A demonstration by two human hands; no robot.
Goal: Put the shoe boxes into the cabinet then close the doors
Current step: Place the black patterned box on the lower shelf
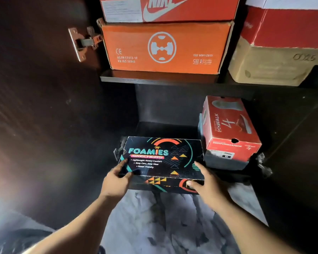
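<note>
Hands, left hand [116,177] and right hand [205,182], fingers clamped on black printed cardboard shoe box [162,160], seating it on lower cabinet shelf [226,174]; doors not yet closed.

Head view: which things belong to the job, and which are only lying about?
Job: black Foamies box, left hand, right hand, red GOwalk box, cabinet door.
Lying about: marbled floor.

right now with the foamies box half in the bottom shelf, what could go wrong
1. The Foamies box overhangs the shelf's front edge; unless pushed deeper, it may block the door from closing.
2. Its right side sits close to the red box; sliding in could snag or shove that one.
3. The left hand and right hand hold only the near corners, so it could twist.
</note>
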